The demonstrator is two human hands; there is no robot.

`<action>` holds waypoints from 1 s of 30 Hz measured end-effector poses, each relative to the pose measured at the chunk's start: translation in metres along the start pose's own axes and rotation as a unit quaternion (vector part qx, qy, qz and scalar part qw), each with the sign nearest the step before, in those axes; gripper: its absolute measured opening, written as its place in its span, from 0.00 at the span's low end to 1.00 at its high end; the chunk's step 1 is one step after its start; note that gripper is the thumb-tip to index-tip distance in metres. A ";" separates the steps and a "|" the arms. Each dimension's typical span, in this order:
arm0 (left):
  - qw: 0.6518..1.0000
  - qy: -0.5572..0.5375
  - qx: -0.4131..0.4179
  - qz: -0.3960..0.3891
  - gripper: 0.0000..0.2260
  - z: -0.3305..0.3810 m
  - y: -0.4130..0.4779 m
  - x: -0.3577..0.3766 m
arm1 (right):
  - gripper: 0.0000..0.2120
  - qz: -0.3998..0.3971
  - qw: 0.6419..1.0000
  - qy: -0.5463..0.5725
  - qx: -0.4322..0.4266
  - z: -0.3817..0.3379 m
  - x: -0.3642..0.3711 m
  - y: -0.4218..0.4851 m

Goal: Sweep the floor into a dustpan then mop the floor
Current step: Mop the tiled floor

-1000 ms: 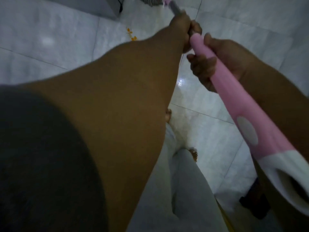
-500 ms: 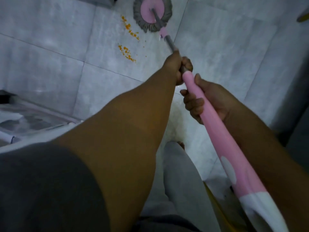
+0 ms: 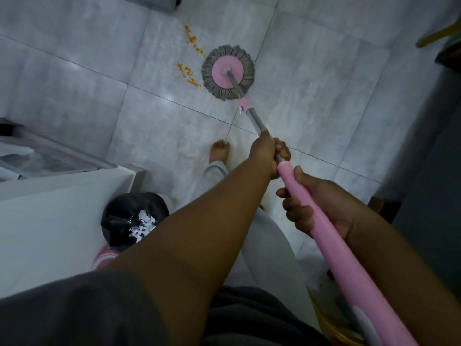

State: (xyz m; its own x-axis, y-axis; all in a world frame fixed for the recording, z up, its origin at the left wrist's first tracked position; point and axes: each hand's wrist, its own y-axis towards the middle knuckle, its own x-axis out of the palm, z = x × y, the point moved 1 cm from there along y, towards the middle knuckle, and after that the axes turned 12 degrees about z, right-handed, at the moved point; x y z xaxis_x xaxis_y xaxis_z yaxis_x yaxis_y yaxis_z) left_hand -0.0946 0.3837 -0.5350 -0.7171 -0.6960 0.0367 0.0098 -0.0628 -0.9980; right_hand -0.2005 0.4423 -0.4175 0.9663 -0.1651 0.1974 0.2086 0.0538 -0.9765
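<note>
A round mop head point(image 3: 228, 72), pink disc ringed by grey strands, lies flat on the pale tiled floor point(image 3: 311, 78). Its metal shaft runs back into a pink handle point(image 3: 331, 243). My left hand point(image 3: 268, 153) grips the shaft where metal meets pink. Lower on the pink handle, my right hand point(image 3: 314, 206) has its fingers curled round it. Orange crumbs point(image 3: 188, 74) lie scattered just left of the mop head, with more crumbs point(image 3: 193, 41) farther up.
A white cabinet point(image 3: 57, 213) stands at the left, with a black-lined bin point(image 3: 134, 218) holding paper scraps beside it. My bare foot point(image 3: 219, 151) is on the tile below the mop. Dark furniture point(image 3: 429, 171) lines the right side. Something yellow point(image 3: 331, 325) shows at the bottom right.
The view has tilted down and back, so the mop head now sits lower in the frame, to the right of the orange crumbs. Both hands keep their grip on the handle.
</note>
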 end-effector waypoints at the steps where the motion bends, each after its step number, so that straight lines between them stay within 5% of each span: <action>1: 1.000 -0.001 0.005 -0.001 0.21 0.010 0.003 0.003 | 0.24 0.002 1.000 -0.006 -0.001 -0.009 0.006 0.003; 17: 0.996 -0.076 0.053 0.013 0.22 0.268 0.065 0.016 | 0.26 -0.008 0.995 -0.089 -0.034 -0.187 0.187 0.079; 25: 0.995 -0.075 0.061 0.002 0.22 0.237 0.065 0.015 | 0.25 -0.008 0.995 -0.087 -0.044 -0.164 0.163 0.080; 30: 0.996 -0.060 0.059 0.005 0.22 0.152 0.047 0.007 | 0.26 -0.002 0.995 -0.093 -0.037 -0.109 0.104 0.059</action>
State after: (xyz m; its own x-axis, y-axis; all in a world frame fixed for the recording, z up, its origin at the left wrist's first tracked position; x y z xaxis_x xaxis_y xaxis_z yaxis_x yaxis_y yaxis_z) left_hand 0.0073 0.2673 -0.5740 -0.6284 -0.7768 0.0405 0.1024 -0.1343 -0.9856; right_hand -0.1045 0.3212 -0.4642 0.9782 0.0193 0.2066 0.2070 -0.0199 -0.9781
